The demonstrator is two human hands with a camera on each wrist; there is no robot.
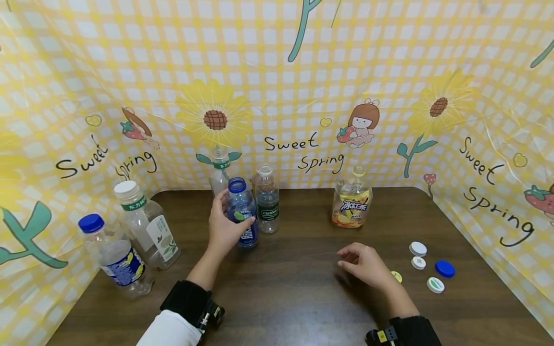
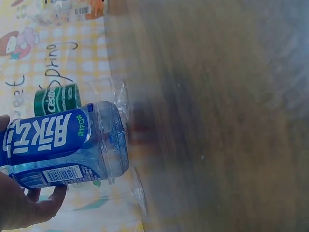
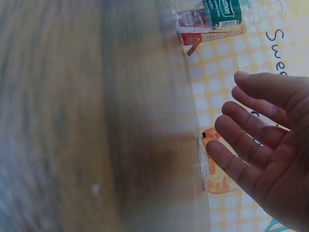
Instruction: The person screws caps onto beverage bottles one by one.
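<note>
A see-through blue plastic bottle with a dark blue label (image 1: pixel 243 205) was gripped by the left hand (image 1: pixel 226 228), a little left of the middle of the head view. Its side was held between the thumb and the bent fingers. It was kept mouth up, but whether its bottom was touching the brown wooden table (image 1: pixel 285 288) could not be told. What was in it could not be told.

Nothing was held by the right hand (image 1: pixel 365 264), and its fingers were spread loosely apart.

Just beside the blue bottle, a clear plastic bottle with a green label (image 1: pixel 267 206) was seen, with a clear plastic bottle with a green neck band (image 1: pixel 219 174) at the back. A squarish clear bottle with a yellow and orange label (image 1: pixel 351 206) was seen right of the middle. At the left of the frame, one clear bottle was topped by a blue cap (image 1: pixel 91 223), and another by a white cap (image 1: pixel 126 190).

Only in the head view were small round plastic caps (image 1: pixel 418 248) shown, at the lower right; a yellow one was partly covered by the right arm. A barcode (image 2: pixel 63 173) on the blue bottle was shown by the left wrist view. By the right wrist view, red and tan print (image 3: pixel 212 35) was shown near the green label; whether it was inside or behind the bottle could not be told.
</note>
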